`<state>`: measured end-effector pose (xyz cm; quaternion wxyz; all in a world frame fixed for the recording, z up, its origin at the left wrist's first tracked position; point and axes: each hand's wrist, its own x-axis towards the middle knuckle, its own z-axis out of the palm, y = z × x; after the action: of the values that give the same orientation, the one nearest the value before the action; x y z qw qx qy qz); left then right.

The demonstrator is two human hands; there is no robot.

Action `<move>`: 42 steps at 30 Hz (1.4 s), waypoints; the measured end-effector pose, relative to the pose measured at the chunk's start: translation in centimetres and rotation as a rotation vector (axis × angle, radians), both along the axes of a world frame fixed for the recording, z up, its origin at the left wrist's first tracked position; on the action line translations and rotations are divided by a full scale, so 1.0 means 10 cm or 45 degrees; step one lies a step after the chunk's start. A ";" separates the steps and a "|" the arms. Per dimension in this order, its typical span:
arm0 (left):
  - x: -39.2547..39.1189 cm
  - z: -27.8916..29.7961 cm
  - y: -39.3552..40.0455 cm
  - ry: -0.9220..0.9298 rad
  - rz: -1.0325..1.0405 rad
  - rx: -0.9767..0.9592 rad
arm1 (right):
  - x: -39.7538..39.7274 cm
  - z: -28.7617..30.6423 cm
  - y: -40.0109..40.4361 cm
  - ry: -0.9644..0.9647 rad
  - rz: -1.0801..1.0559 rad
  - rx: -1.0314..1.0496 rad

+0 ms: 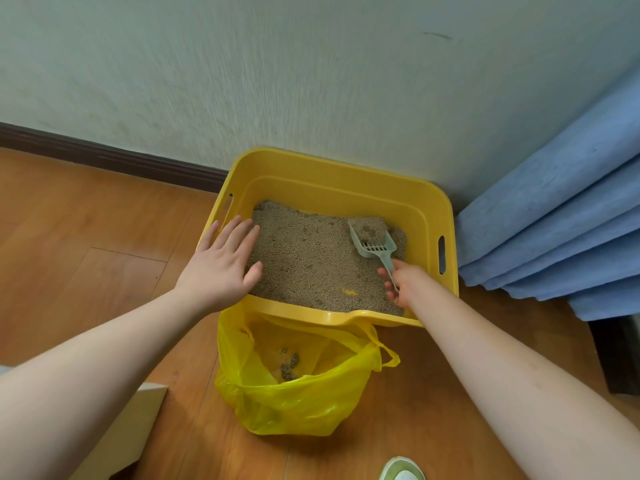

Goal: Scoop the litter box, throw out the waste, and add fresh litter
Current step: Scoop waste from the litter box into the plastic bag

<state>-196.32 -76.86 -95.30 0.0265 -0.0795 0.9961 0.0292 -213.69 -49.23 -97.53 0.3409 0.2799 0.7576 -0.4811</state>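
A yellow litter box (329, 185) stands on the wooden floor against the wall, filled with tan litter (308, 261). My right hand (403, 284) grips the handle of a pale grey slotted scoop (372, 239), whose head lies in the litter at the box's right side with some litter in it. My left hand (221, 265) hovers flat with fingers spread over the box's left rim. In front of the box sits an open yellow plastic bag (294, 396) with a few dark clumps at its bottom.
A blue curtain (561, 220) hangs to the right of the box, with a dark object (620, 355) below it. A pale box corner (131, 427) sits at the lower left. A green and white shoe tip (403, 471) shows at the bottom edge.
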 end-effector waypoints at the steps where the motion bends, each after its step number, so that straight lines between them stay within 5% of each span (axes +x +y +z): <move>1: 0.00 0.00 0.00 0.004 0.002 0.001 | 0.02 0.02 0.02 0.020 0.060 -0.001; 19: 0.02 0.02 0.03 0.033 0.059 -0.021 | 0.11 0.20 0.21 0.524 0.777 0.216; 24: 0.02 0.00 0.05 0.055 0.140 -0.031 | 0.03 0.26 0.21 0.549 1.269 0.563; 33: 0.04 0.06 0.06 -0.040 0.100 -0.045 | -0.12 0.39 0.18 0.525 1.757 0.943; 42: 0.03 0.06 0.07 -0.050 0.082 -0.049 | -0.11 0.39 -0.13 0.360 1.905 1.111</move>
<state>-195.98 -76.19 -94.72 0.0435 -0.1125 0.9927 0.0093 -214.76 -50.49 -93.63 0.3325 -0.2471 0.8939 0.1713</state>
